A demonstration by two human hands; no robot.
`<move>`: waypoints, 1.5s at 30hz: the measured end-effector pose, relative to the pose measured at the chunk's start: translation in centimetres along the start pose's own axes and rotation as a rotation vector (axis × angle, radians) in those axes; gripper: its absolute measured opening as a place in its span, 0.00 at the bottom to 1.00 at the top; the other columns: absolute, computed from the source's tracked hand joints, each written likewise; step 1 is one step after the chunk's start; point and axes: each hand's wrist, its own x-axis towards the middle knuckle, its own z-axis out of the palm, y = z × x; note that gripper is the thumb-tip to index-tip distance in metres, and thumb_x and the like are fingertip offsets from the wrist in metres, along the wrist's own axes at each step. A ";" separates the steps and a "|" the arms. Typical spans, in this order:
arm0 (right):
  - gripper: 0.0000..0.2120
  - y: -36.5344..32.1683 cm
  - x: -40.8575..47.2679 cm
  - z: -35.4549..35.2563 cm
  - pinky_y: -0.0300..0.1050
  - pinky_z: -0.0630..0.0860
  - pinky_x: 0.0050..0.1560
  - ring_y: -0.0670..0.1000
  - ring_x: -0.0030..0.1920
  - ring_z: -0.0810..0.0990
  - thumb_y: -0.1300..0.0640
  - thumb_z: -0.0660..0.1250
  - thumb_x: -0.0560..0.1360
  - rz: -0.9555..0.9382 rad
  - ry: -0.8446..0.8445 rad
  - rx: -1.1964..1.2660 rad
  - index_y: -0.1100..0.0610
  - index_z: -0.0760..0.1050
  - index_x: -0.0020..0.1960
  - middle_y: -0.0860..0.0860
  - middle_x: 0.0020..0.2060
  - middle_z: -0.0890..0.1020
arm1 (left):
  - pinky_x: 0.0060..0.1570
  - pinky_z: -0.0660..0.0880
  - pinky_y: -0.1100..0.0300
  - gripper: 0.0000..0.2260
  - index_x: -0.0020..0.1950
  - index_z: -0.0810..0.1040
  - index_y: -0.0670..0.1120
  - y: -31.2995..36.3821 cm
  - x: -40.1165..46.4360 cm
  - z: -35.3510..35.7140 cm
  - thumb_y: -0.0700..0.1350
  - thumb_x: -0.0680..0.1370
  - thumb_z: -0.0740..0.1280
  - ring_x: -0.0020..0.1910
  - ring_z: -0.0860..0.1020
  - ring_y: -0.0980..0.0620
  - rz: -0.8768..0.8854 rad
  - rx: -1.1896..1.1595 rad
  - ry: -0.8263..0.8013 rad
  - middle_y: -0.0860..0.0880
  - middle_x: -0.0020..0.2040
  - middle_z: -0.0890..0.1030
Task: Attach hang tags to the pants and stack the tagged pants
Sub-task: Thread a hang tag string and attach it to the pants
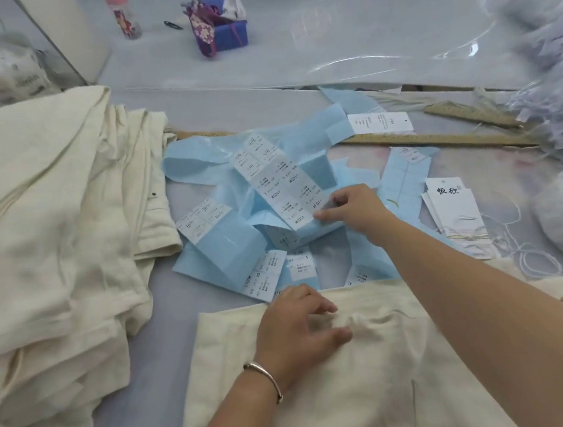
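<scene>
A tall stack of cream pants sits at left on the tabletop; one untagged pair lies nearest, under the left hand, fingers loosely spread, holding nothing. The right hand pinches a white sticker strip among blue backing sheets; peeling slowly should avoid tearing.

Cream pants flat beside tags

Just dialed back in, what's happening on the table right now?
A person is tagging cream pants. The left hand rests on the pants laid in front, while the right hand pinches a strip of white stickers from the blue backing sheets. A stack of pants sits left; hang tags lie right.
</scene>
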 end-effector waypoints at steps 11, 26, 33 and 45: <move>0.12 -1.1 -12.0 2.5 0.34 0.77 0.41 0.45 0.41 0.84 0.48 0.77 0.60 -0.173 0.127 0.762 0.53 0.86 0.40 0.51 0.41 0.87 | 0.42 0.71 0.70 0.07 0.45 0.80 0.54 4.6 0.5 -5.0 0.54 0.71 0.73 0.46 0.79 0.59 -0.099 -0.414 0.601 0.58 0.44 0.82; 0.12 0.4 -19.0 0.2 0.36 0.77 0.49 0.49 0.49 0.84 0.56 0.76 0.62 -0.207 -0.033 0.879 0.58 0.86 0.45 0.56 0.46 0.86 | 0.51 0.77 0.59 0.17 0.56 0.78 0.50 8.1 -0.1 -7.0 0.35 0.72 0.73 0.49 0.80 0.51 -0.291 -0.952 0.324 0.49 0.45 0.83; 0.08 -0.4 -19.7 -0.1 0.38 0.77 0.49 0.51 0.46 0.84 0.59 0.74 0.66 -0.278 0.017 0.739 0.59 0.85 0.44 0.57 0.43 0.86 | 0.69 0.59 0.64 0.12 0.51 0.83 0.60 9.7 -1.6 -7.1 0.57 0.68 0.74 0.71 0.64 0.53 0.222 -0.055 0.309 0.59 0.68 0.71; 0.06 -0.7 -19.3 -0.5 0.34 0.76 0.49 0.46 0.44 0.85 0.66 0.73 0.71 -0.391 0.084 0.354 0.57 0.85 0.44 0.50 0.38 0.87 | 0.60 0.70 0.46 0.09 0.43 0.85 0.52 9.2 0.3 -6.7 0.53 0.75 0.68 0.61 0.74 0.49 0.382 0.174 0.338 0.55 0.60 0.80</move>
